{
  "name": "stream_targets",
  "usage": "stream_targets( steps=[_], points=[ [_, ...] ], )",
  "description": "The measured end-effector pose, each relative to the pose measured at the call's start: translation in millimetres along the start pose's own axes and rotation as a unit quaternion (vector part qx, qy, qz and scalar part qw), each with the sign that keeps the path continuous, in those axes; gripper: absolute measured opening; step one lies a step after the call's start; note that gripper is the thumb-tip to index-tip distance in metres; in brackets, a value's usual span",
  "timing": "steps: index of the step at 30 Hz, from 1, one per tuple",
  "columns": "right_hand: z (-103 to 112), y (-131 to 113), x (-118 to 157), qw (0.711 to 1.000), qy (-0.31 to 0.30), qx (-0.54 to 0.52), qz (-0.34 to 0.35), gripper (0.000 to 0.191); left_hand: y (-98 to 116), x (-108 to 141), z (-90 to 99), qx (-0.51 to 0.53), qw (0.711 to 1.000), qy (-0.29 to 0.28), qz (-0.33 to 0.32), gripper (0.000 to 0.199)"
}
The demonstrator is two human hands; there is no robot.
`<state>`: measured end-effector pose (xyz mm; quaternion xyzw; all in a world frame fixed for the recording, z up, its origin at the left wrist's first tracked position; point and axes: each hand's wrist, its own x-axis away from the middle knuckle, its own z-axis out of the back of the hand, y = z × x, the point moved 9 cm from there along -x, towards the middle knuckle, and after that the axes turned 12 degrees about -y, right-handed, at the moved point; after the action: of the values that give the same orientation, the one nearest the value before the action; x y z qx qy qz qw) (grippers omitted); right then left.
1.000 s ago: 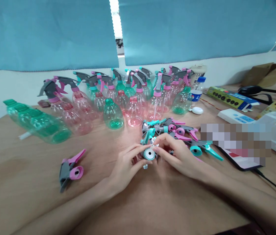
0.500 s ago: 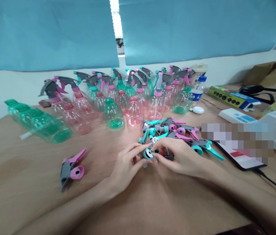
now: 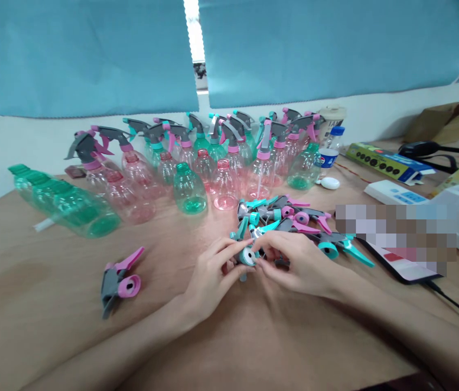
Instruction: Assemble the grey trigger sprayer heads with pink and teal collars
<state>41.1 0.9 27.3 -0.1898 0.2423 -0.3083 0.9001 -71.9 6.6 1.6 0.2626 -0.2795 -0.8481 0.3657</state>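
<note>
My left hand is closed around a teal and grey trigger spray head. Its open collar faces me, showing a white disc with a dark hole at the centre. At the collar's right edge, the thumb and fingers of my right hand are pinched against the same spray head. Just behind both hands lies a pile of loose spray heads in teal, pink and grey, partly covered by my right hand. A single pink and grey spray head rests apart on the left.
Green and pink bottles, among them an uncapped green bottle, stand along the wall, many with spray heads fitted. Several green bottles lie at the left. On the right are a phone with a cable, a white device and a printed box.
The white disc inside the collar now sits flatter, with a round dark hole showing where a dark gap was. Both hands stay almost in place.
</note>
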Motion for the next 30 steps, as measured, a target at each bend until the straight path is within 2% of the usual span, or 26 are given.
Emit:
stream_targets(
  steps=[9, 21, 30],
  points=[
    [-0.2, -0.9, 0.1, 1.0, 0.006, 0.013, 0.001, 0.004, 4.8, 1.6, -0.4, -0.028, 0.999, 0.001, -0.023, 0.035],
    [-2.3, 4.9, -0.9, 0.999, -0.021, 0.009, -0.034, 0.016, 8.6, 3.4, 0.1, -0.054, 0.998, 0.01, -0.038, 0.028],
    [4.6, 0.8, -0.1, 0.999, 0.016, 0.036, -0.02, 0.009, 6.0, 3.2, -0.7, -0.049, 0.998, 0.008, -0.031, 0.031]
  ],
)
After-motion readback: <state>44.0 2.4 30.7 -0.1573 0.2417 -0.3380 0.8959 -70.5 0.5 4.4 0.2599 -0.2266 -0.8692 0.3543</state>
